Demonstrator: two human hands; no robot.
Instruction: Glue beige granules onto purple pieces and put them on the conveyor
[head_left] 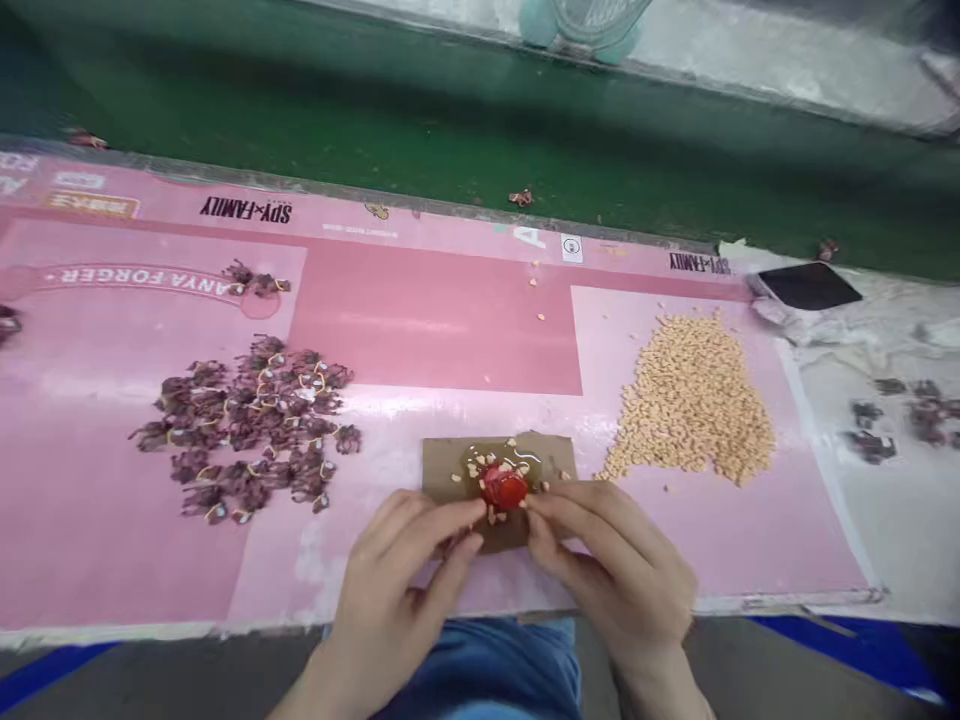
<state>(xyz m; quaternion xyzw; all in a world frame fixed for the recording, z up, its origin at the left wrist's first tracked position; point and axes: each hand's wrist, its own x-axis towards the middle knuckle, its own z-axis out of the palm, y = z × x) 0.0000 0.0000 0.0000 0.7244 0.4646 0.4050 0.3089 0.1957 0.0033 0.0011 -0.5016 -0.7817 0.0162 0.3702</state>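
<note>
My left hand is closed in a pinch at the left front of a brown cardboard piece. Something small and dark reddish shows between its thumb and fingers, too little to name. At the card's right front, my right hand has its thumb and index finger close together, with a tiny pale speck at the fingertips. Between both hands lies a round red dish-like thing in a shiny clear puddle of liquid or glue. Several small beige pieces are scattered around the red thing.
A large pile of beige pieces lies to the right. Several dark purple, leggy bundles with yellowish loops are heaped left on the pink printed table cover. A black-screened phone rests at the back right, before a green raised edge.
</note>
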